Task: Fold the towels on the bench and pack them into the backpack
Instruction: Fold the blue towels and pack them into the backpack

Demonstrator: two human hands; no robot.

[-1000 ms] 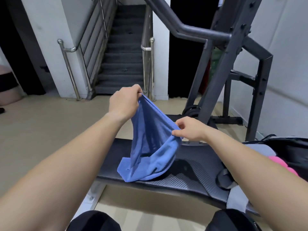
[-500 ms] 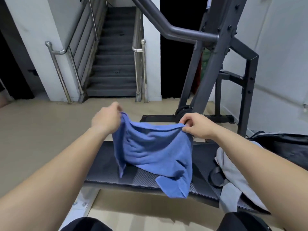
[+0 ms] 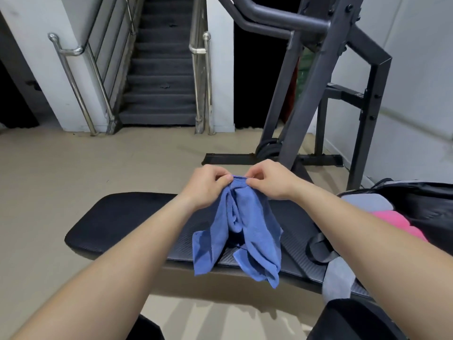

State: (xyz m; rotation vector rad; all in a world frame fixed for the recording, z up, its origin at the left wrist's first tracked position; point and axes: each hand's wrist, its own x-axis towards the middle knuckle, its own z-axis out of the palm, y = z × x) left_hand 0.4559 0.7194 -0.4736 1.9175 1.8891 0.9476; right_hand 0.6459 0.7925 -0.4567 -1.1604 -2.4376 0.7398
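A blue towel [image 3: 247,231] hangs bunched over the black padded bench [image 3: 122,222], its lower ends draping past the bench's near edge. My left hand [image 3: 208,185] and my right hand [image 3: 267,180] pinch its top edge side by side, almost touching. At the right end of the bench lies a black backpack [image 3: 426,204] with a grey towel [image 3: 365,201] and a pink towel [image 3: 397,222] against it. More grey cloth [image 3: 339,276] hangs over the bench's near right edge beside a black strap [image 3: 318,246].
A dark steel gym rack [image 3: 316,77] stands behind the bench on the right, with weight plates [image 3: 268,148] at its foot. A staircase [image 3: 159,77] with metal handrails rises at the back. Beige floor [image 3: 73,168] spreads to the left. My knees show at the bottom.
My hands, held apart with the towel spread between them, have come together, so the towel now hangs folded in a bunch. The view has tilted down slightly.
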